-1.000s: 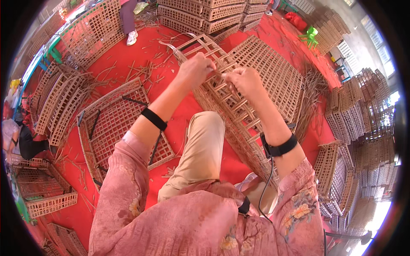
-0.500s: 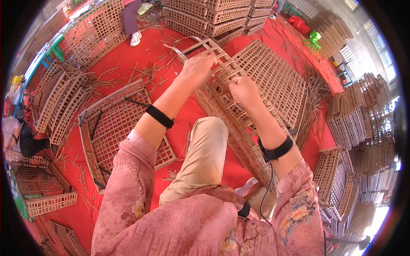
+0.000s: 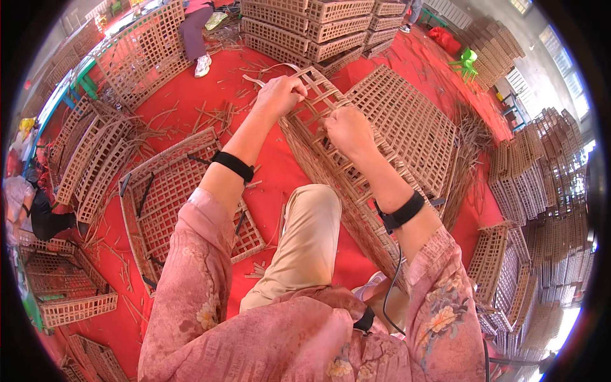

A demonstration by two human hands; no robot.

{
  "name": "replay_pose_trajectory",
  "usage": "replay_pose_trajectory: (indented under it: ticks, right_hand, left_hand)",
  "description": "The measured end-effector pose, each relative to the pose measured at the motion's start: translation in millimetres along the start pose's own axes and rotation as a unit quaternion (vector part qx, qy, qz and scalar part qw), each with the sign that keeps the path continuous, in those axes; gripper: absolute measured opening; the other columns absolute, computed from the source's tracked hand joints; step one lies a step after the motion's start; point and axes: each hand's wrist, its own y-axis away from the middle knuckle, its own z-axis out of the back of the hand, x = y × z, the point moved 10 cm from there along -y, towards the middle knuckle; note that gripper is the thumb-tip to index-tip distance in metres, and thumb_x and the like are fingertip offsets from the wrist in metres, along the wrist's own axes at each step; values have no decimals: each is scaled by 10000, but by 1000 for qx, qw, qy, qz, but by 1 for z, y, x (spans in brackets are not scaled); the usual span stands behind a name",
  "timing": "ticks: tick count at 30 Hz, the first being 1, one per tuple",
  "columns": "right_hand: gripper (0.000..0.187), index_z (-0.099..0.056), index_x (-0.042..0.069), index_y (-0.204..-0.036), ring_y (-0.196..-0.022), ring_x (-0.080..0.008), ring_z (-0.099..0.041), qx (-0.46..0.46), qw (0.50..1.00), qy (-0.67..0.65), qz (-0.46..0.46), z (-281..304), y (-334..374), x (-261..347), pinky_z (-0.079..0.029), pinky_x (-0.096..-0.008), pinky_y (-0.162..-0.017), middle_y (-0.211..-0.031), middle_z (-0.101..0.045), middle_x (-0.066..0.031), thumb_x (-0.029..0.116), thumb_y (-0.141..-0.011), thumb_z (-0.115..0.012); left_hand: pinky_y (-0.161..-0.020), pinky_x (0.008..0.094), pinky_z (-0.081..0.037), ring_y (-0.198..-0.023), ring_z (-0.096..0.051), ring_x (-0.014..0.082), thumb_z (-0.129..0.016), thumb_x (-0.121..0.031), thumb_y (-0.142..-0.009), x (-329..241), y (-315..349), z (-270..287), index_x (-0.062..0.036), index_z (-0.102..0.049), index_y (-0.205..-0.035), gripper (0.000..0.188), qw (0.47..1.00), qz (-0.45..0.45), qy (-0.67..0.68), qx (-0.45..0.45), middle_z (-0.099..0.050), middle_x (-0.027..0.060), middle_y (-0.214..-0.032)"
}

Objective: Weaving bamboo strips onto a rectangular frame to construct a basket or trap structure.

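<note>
A long woven basket (image 3: 347,172) of brown flat strips, with an open lattice side, lies slanting in front of my right knee. My left hand (image 3: 280,97) is closed at its far left edge, where a pale loose strip (image 3: 252,80) sticks out past the wrist side of the fingers. A little nearer and to the right, my right hand (image 3: 350,130) is closed over the lattice. What its fingertips hold is hidden beneath the hand. Against the basket's right side rests a large woven lattice panel (image 3: 407,124).
An open woven tray (image 3: 184,197) with black strips lies left of my knee on the red floor covering (image 3: 254,290). Basket stacks stand at the back (image 3: 337,32), left (image 3: 95,149) and right (image 3: 522,172). Cut strips are strewn about. Another person's leg (image 3: 194,35) shows at the back.
Both hands have shifted left, the right one also slightly toward the far side. They stay closed at the basket's lattice. The view has shifted a little.
</note>
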Motion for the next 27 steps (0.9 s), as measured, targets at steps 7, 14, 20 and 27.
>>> replay_pose_trajectory:
  ticks: [7,14,20,27]
  right_hand:
    - [240,-735,31,-929,-961,-404,-684,5,1000,27,-5,-6,-13,-5,-536,-491,-860,-978,-712,-229,208,-857,-589]
    - [240,-736,43,-930,-970,-403,-683,-34,998,50,-1,-5,-23,5,-535,-493,-862,-996,-706,-238,207,-850,-580]
    - [257,-730,14,-899,-960,-420,-679,-23,1000,17,6,-5,-23,1,-533,-495,-855,-993,-703,-242,225,-856,-589]
    - [444,-676,-36,-972,-931,-423,-669,-15,996,13,92,26,33,45,-532,-486,-805,-986,-676,-267,401,-891,-672]
  left_hand:
    - [-878,403,-498,-1073,-634,244,-723,-213,-816,7,-1,-1,-145,-728,-1010,206,996,1,-77,-34,-677,93,-997]
    - [-769,413,-552,-800,-717,245,-648,-103,-842,31,-31,-25,-43,-669,-1173,336,980,90,58,170,-714,118,-972]
    - [-570,313,-525,-591,-623,142,-599,4,-808,32,-37,-25,17,-712,-1058,274,944,80,244,205,-668,61,-798]
    - [-591,306,-468,-693,-618,154,-570,-61,-868,26,-38,-8,-6,-686,-1052,224,959,12,172,223,-677,77,-832]
